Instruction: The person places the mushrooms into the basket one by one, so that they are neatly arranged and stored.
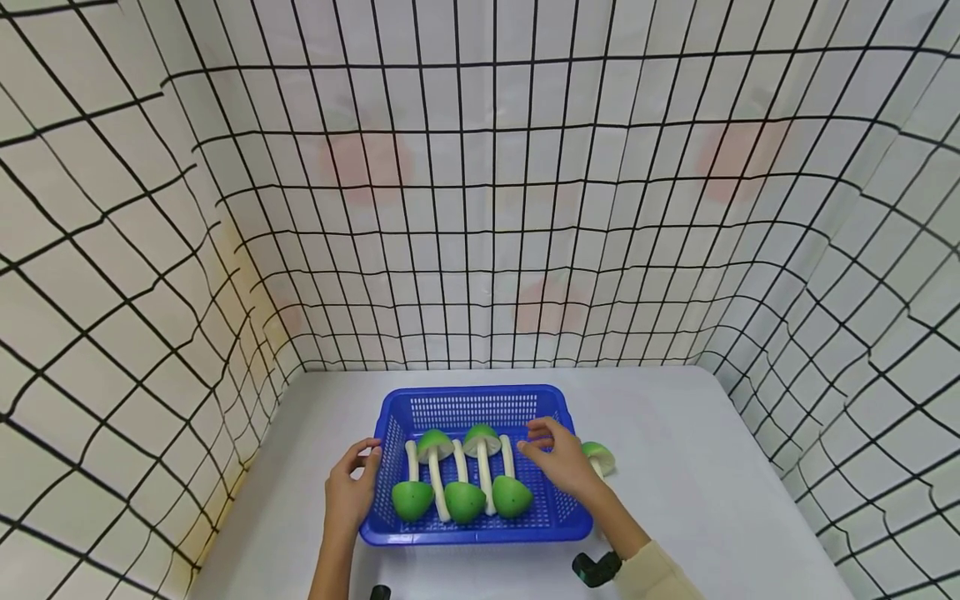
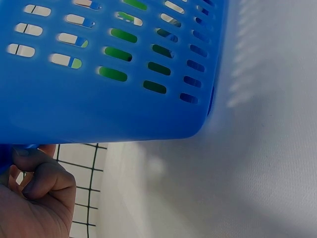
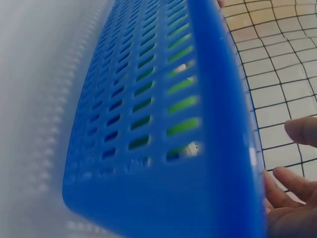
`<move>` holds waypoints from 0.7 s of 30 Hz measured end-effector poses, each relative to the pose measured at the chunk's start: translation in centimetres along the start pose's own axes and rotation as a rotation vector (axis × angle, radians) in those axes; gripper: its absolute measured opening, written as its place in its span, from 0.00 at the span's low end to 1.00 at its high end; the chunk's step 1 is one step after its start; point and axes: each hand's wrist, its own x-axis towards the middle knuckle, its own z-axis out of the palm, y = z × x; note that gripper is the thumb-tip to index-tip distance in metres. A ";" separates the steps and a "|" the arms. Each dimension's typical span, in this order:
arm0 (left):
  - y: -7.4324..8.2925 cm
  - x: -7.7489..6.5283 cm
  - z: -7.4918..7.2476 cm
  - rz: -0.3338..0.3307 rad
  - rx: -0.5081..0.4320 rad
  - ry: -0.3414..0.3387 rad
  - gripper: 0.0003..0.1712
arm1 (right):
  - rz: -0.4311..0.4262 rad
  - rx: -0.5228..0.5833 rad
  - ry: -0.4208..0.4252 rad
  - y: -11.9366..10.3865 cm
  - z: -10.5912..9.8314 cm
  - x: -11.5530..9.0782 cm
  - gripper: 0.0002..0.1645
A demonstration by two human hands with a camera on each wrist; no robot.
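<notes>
A blue plastic basket (image 1: 480,537) with slotted walls sits on the white table. Several toy mushrooms (image 1: 465,502) with green caps and white stems lie side by side in it, their caps alternately near and far. My left hand (image 1: 351,487) is at the basket's left rim; in the left wrist view its thumb (image 2: 37,166) and fingers pinch a blue edge. Over the basket's right part hovers my right hand (image 1: 558,457), fingers apart and nothing between them. Another green-capped mushroom (image 1: 598,456) lies on the table right of the basket, partly hidden by my right forearm.
Black grid netting (image 1: 495,208) over pale cloth rises behind the white table (image 1: 697,467) and along both sides. A dark object (image 1: 596,570) sits by the right sleeve, and another dark piece (image 1: 380,592) shows at the bottom edge.
</notes>
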 end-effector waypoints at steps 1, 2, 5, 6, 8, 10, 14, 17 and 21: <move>0.0 0.0 0.0 0.000 0.000 0.000 0.20 | -0.007 0.006 0.004 0.0 -0.2 -0.1 0.30; 0.0 0.0 0.0 -0.001 0.001 -0.001 0.20 | -0.011 0.003 0.011 0.1 -0.4 -0.2 0.29; -0.1 0.0 0.0 -0.004 0.002 -0.002 0.20 | -0.018 -0.015 0.033 0.3 -0.9 -0.4 0.29; -0.1 -0.1 0.0 -0.004 0.004 -0.003 0.20 | -0.021 -0.019 0.041 0.4 -1.1 -0.5 0.28; -0.1 0.0 0.0 -0.004 0.007 -0.005 0.20 | -0.025 -0.026 0.053 0.4 -1.5 -0.8 0.28; -0.1 0.0 0.0 -0.004 0.006 -0.005 0.20 | -0.028 -0.038 0.063 0.6 -2.0 -1.0 0.27; -0.2 0.0 0.1 -0.006 0.010 -0.004 0.20 | -0.034 -0.053 0.082 0.8 -3.0 -1.1 0.27; -0.2 0.0 0.1 -0.004 0.015 -0.003 0.21 | -0.041 -0.064 0.095 0.9 -3.8 -1.2 0.27; -0.2 0.0 0.1 0.002 0.016 0.000 0.21 | -0.036 -0.073 0.113 1.2 -5.0 -1.4 0.27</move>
